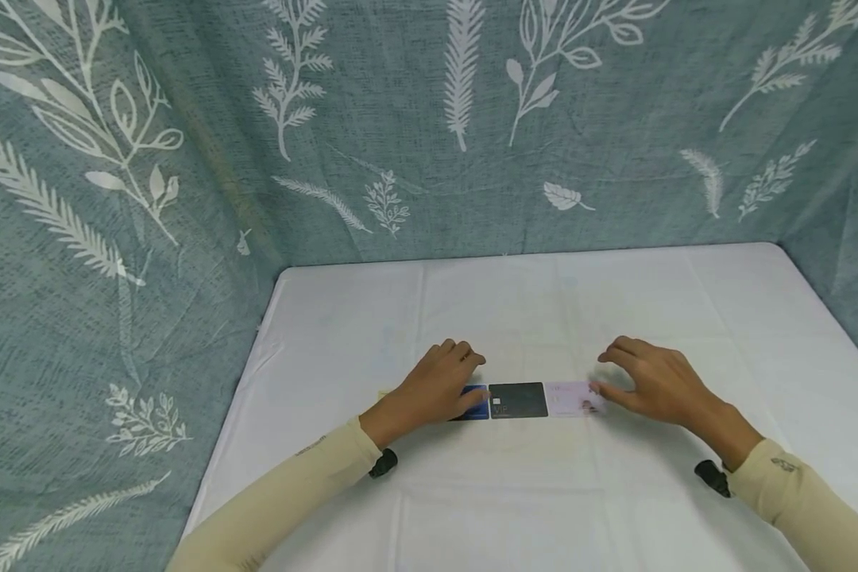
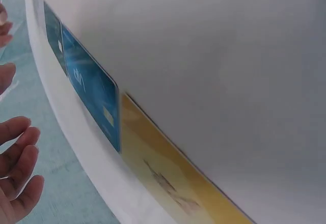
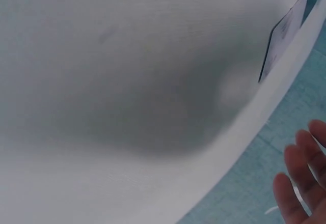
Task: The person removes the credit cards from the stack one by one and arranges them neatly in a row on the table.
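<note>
Several cards lie end to end in a row on the white-covered table. At the left is a yellow card [image 2: 168, 168], mostly hidden by my left hand in the head view. Beside it comes a blue card [image 2: 91, 84] with a chip, then a black card [image 1: 518, 401] marked VIP, then a pale lilac card [image 1: 566, 400] at the right end. My left hand [image 1: 432, 385] is over the yellow and blue cards, fingers loosely bent and holding nothing. Around the lilac card's right end, my right hand [image 1: 658, 383] has its thumb tip at the edge, fingers relaxed and apart.
The white tablecloth [image 1: 500, 492] shows fold creases. Teal curtains [image 1: 415, 199] with white leaf prints hang behind the table and along its sides. A small black device [image 1: 383, 463] sits below the left wrist, and another black device [image 1: 713, 478] below the right wrist.
</note>
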